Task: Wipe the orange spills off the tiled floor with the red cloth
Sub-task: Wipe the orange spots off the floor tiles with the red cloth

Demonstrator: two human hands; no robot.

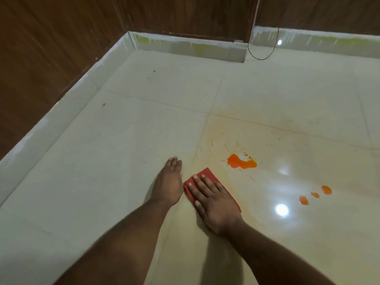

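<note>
1. Right hand (213, 200) flat on the red cloth (207, 177), lower centre of frame, fingers straight and spread, pressing rather than gripping.
2. Left hand (167, 182) just beside it on the left, fingers straight and together, palm down on the tiled floor (102, 161), holding nothing, apparently bracing.
3. Cloth folded into a flat pad, one corner poking out past the fingertips toward the big orange spill (241, 162), near but not touching.
4. Three smaller orange drops (314, 194) sitting well apart at right of frame, beside the bright light reflections.
5. Faint orange streaks and a yellowish haze across the tile around the main puddle.
6. Best to keep the palm flat and the pressure even, sliding up and right into the puddle.
7. Better to approach from the near edge and gather inward; a fast push likely smears it thin across the glossy tile.
8. Worth turning to a clean face before the three drops, since a soaked pad probably leaves trails.
9. Left hand best kept planted on the dry tile at left, clear of the wet patch.
10. Finish with a slow pass over the haze and streaks.
</note>
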